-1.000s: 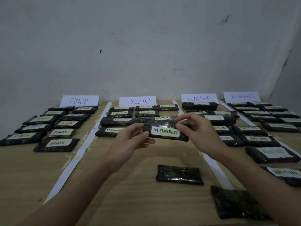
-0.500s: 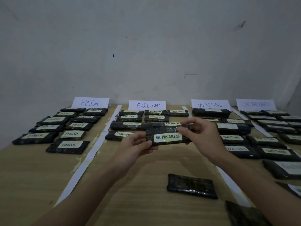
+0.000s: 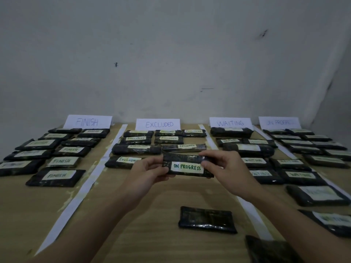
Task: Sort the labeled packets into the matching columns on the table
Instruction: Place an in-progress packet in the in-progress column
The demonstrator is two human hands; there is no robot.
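ON PROGRESS packet (image 3: 187, 166) clamped between left hand (image 3: 150, 170) and right hand (image 3: 226, 168), four column signs, two unlabeled packets nearer.

- I am holding the dark wrapped packet labelled ON PROGRESS (image 3: 187, 165) between my left hand (image 3: 147, 172) and right hand (image 3: 226, 168), above the wooden table (image 3: 152, 234).
- An unlabelled dark packet (image 3: 207, 219) is lying nearer me.

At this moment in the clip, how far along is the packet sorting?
Mostly done: four columns behind the white paper signs are filled. Both hands, left and right, hold a dark plastic-wrapped packet labelled ON PROGRESS. Two dark packets lie near, one mid-table, another at the frame's bottom.
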